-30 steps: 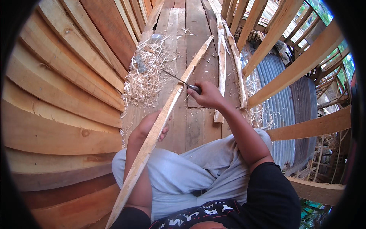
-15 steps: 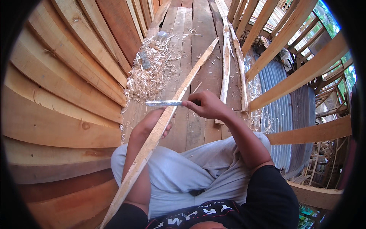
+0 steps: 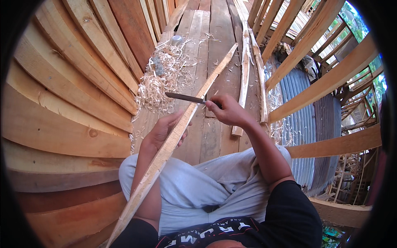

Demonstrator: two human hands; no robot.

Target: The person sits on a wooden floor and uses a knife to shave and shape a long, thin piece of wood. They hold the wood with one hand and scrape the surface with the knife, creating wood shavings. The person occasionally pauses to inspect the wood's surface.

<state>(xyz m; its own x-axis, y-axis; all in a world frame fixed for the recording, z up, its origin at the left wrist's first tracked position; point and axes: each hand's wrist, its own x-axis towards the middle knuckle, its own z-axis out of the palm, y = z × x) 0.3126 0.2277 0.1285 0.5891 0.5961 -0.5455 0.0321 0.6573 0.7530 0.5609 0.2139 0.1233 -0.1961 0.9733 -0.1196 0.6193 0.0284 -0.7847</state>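
Observation:
A long, pale wooden strip (image 3: pixel 173 136) slants from beside my left upper arm up to the middle of the floor ahead, its far end tapered. Wrapped around it from beneath is my left hand (image 3: pixel 164 130), fingertips showing on the right side of the wood. My right hand (image 3: pixel 226 109) is closed on the handle of a knife (image 3: pixel 182 97). The blade looks dark and points left, lying across the strip beyond my left hand. Most of the knife's handle is hidden in my fingers.
Curled wood shavings (image 3: pixel 165 78) heap on the plank floor (image 3: pixel 211 132) at left, with a small grey cup (image 3: pixel 176 40) beyond. A board wall (image 3: pixel 74 99) rises at left. Long rough strips (image 3: pixel 245 78) lie to the right, beside slanted slats (image 3: pixel 306 49) and corrugated metal sheets (image 3: pixel 297 111).
The knife has moved farther out along the strip, and its blade has turned from bright to dark. My left hand has shifted slightly and shows more of its palm side.

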